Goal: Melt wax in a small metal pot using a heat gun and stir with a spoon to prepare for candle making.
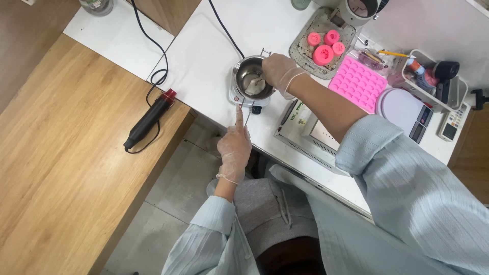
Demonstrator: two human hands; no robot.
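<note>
Two hands (pixel 257 109) (gloved); one pot (pixel 252 79)

Silver pot (pixel 251 76), pink mould (pixel 358 82), pale-blue ribbed sleeves (pixel 407 173)

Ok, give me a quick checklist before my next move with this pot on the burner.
1. Right hand at pot rim, holding a stirrer: ok.
2. Left hand fingertip on the burner edge near the dial: ok.
3. Gloves on both hands: ok.
4. Pot centred on burner: ok.
5. Wax fully melted: cannot tell.
6. Pink mould within reach: ok.
</note>
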